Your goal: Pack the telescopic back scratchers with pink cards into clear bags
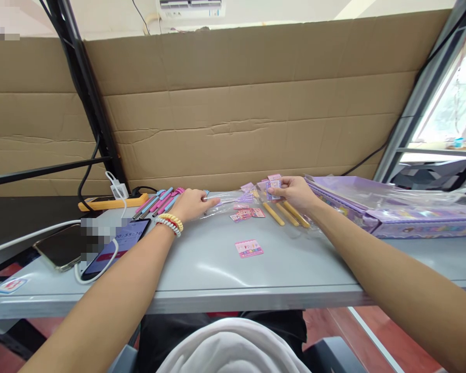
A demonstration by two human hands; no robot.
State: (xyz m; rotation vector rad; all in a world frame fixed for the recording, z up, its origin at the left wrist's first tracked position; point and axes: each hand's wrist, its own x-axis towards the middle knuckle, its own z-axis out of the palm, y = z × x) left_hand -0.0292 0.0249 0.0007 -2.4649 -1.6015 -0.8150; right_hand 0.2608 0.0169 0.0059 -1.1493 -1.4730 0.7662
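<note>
Okay so the right hand point(293, 192) had small purple printed cards point(275, 182) pinched between thumb and fingers, near the back edge, right by some slim yellow sticks point(274, 214). Left hand point(191, 204) was half curled at some thin clear plastic packaging point(222, 206), though I couldn't tell if it really gripped it. Pink and blue pens point(163, 202) lay just left of that. The smooth grey surface point(202, 274) carried a lilac patterned box point(423, 223) back right and a lit phone point(134, 233) toward the left end, with brown cardboard point(236, 109) upright behind. A wide strip separated the rectangular pink card point(249, 248) from the front edge.
</note>
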